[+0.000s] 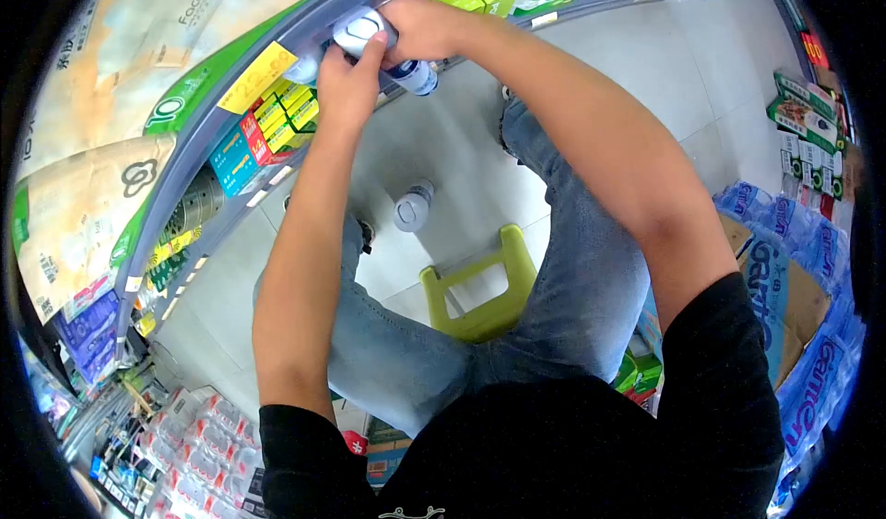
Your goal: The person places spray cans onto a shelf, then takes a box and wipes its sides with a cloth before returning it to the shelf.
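Observation:
A bottle with a broad white cap (358,32) is held at the shelf's front edge, its cap turned up toward me. My left hand (349,85) is closed on its near side, with the thumb along the cap. From the right, my right hand (420,30) wraps round the same bottle. Just below my hands is another bottle with a blue and white label (420,79), partly hidden by my right hand. A similar white-capped bottle (412,209) stands on the floor between my legs. What lies behind my fingers is hidden.
A curved grey shelf (305,35) carries large tissue packs (101,67). Yellow, blue and red boxes (263,136) sit on a lower level beside a yellow price tag (258,76). A green plastic stool (489,284) is under me. Blue-wrapped packs (821,334) are at right, bottled-drink packs (203,445) at lower left.

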